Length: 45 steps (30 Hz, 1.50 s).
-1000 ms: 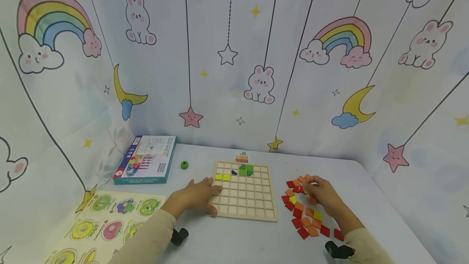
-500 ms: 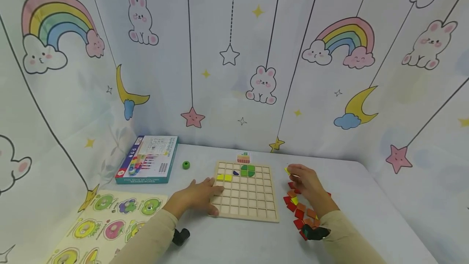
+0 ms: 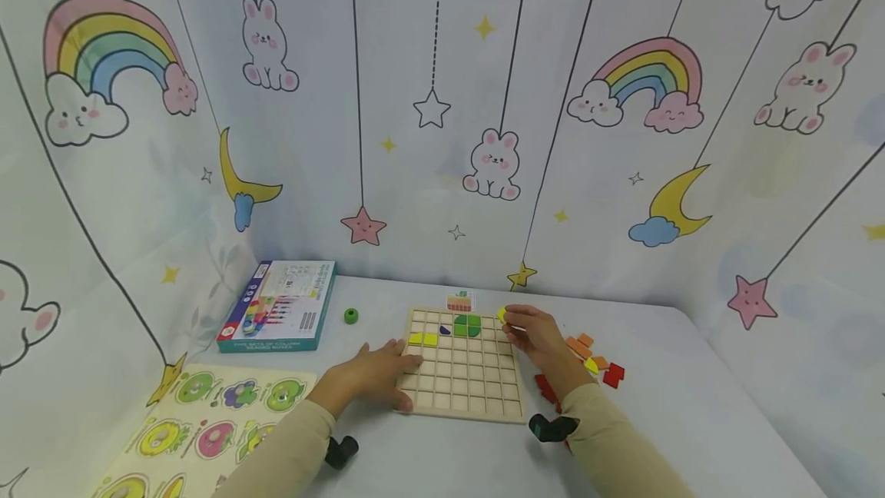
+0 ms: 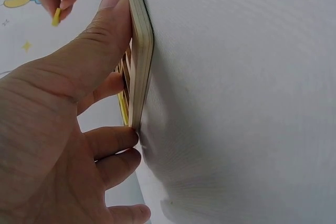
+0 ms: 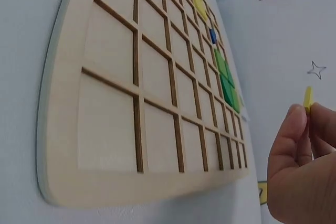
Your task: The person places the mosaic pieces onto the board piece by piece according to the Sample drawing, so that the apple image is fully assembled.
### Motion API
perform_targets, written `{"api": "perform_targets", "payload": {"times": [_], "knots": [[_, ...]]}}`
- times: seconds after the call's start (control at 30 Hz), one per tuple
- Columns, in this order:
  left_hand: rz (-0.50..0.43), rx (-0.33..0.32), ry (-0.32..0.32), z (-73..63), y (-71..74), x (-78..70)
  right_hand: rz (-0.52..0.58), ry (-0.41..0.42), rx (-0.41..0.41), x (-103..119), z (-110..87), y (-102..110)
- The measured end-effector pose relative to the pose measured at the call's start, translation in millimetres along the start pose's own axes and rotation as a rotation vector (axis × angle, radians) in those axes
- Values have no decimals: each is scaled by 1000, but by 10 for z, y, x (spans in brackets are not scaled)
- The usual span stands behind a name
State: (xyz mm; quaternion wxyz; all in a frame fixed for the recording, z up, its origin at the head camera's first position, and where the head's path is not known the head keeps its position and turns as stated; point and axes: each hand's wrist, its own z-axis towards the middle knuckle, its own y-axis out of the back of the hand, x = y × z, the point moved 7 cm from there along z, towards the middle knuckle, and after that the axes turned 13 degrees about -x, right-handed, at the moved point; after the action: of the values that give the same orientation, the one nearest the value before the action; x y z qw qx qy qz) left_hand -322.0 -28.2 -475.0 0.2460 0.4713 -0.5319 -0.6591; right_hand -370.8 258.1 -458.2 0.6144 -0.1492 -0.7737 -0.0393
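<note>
A wooden grid board (image 3: 459, 386) lies on the white table. My left hand (image 3: 369, 375) rests at its left edge, fingers and thumb spread; in the left wrist view the thumb (image 4: 105, 30) lies along the board's rim. My right hand (image 3: 539, 336) pinches a small yellow tile (image 5: 308, 98) between thumb and fingers, over the board's far right corner in the head view. Set in the far rows of the grid are several green tiles (image 3: 466, 326), a small dark blue piece (image 3: 445, 330) and two yellow tiles (image 3: 430, 340).
Loose red, orange and yellow tiles (image 3: 613, 375) lie right of the board, partly hidden by the right arm. A small picture card (image 3: 459, 301) sits behind the board. At left are a boxed set (image 3: 280, 306), a green bead (image 3: 351, 316) and a fruit puzzle board (image 3: 196, 389).
My right hand has lifted the yellow tile from the loose pile and carried it left to the board's far right corner. My left hand has stayed in place.
</note>
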Motion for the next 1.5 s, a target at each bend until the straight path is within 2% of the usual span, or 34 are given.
{"api": "perform_targets", "payload": {"times": [0.4, 0.6, 0.7, 0.9, 1.2, 1.5], "knots": [[0, 1, 0, 8, -14, 9, -164, 75, 23, -289, 10, -545], [10, 0, -6, 13, -14, 12, -312, 128, 57, -376, -50, -760], [7, 2, -6, 13, -19, 14, -391, 157, 64, -394, -62, -821], [0, 4, -5, 14, -22, 30, -572, 283, 70, -345, -70, -915], [2, -8, -10, 16, -11, 38, -811, 424, 40, -279, -113, -1012], [-2, -2, -2, 9, 5, 22, -943, 536, 11, -296, -78, -1042]]}}
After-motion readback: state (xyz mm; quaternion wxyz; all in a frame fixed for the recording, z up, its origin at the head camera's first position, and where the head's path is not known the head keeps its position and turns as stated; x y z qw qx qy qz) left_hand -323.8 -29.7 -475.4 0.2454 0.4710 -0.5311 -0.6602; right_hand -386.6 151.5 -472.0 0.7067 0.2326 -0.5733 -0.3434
